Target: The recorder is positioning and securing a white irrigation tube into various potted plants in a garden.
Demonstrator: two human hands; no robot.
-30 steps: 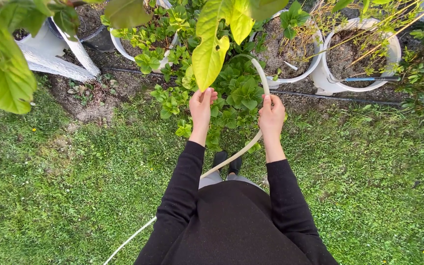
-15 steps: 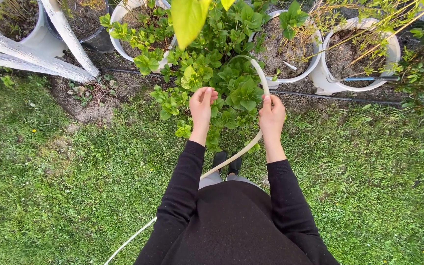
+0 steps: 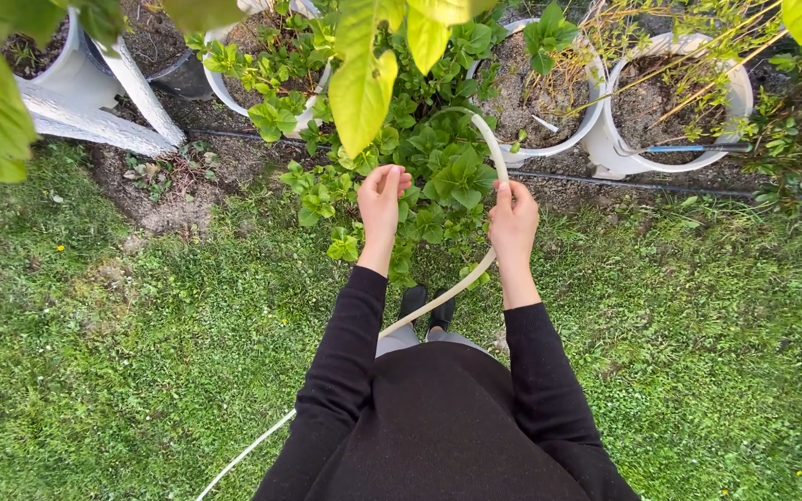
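The hose (image 3: 489,148), pale and cream-coloured, runs up from the grass (image 3: 122,371) at the lower left, crosses in front of my legs and climbs through my right hand (image 3: 512,218). Above that hand it arches over to the left, so its far end turns down into the leafy green plant (image 3: 438,176) in front of me; I cannot see the tip among the leaves. Its long axis lies on a slant from lower left to upper right before the bend.

My right hand is closed around the hose just below the arch, thumb on top. My left hand (image 3: 381,199) is loosely curled, fingers bent inward, held over the plant's leaves well apart from the hose; I cannot tell whether it pinches a leaf.

Since half a second ago my hands have kept nearly the same pose, while my head has tipped: large yellow-green leaves (image 3: 361,88) now hang lower into view above my left hand, and the white pots (image 3: 605,139) sit about where they were.
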